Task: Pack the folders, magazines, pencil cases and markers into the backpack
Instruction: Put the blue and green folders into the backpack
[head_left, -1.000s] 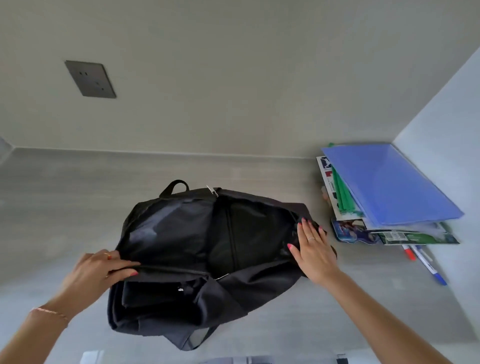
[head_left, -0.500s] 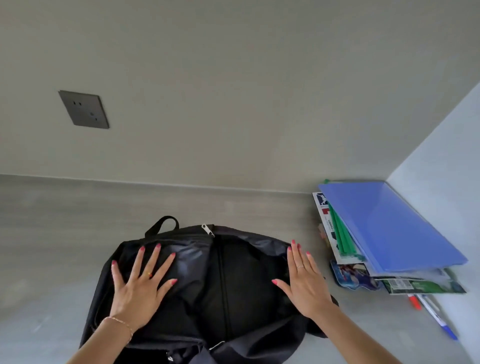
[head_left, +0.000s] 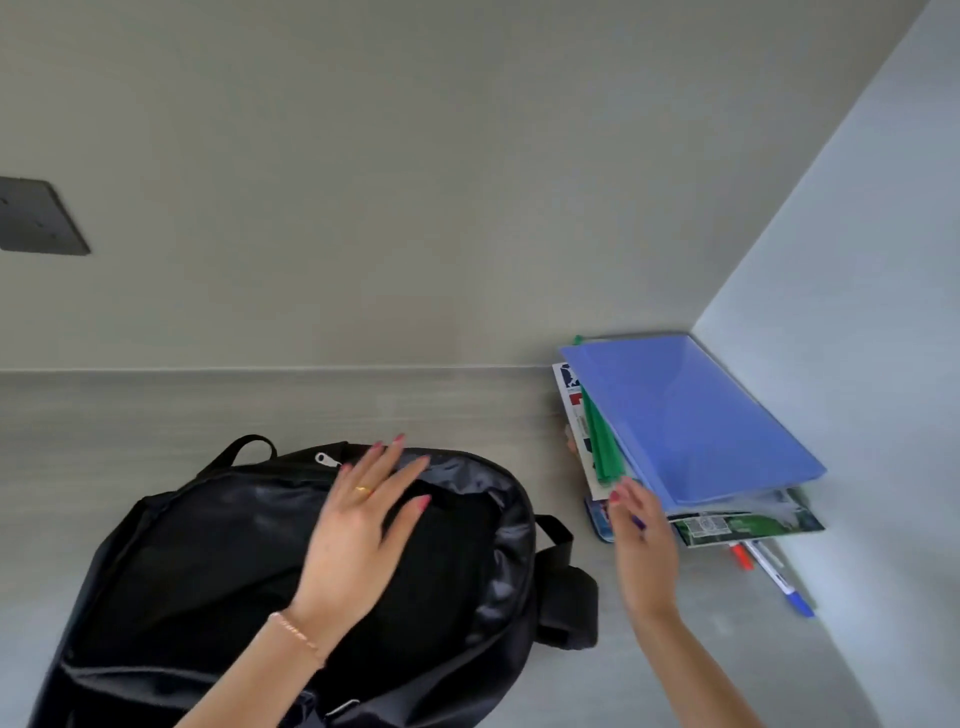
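Two hands work: the left hand (head_left: 358, 535) lies flat, fingers straight, on the open backpack (head_left: 249, 561); farther right, the right hand (head_left: 641, 545), fingers loose and empty, nears the blue folder (head_left: 691, 421) atop the corner stack. Best pinch the folder's near edge, keeping the bag's mouth wide.

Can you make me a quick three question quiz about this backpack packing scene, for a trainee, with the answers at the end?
1. True or false: the blue folder is already inside the backpack.
2. Which hand lies flat on the backpack: A the left hand, B the right hand, C both?
3. Fill in: the markers lie on the counter just in front of the ____ of folders and magazines.

Key
1. False: it tops the stack in the corner by the wall.
2. A: the right hand reaches with straight fingers toward the stack.
3. stack
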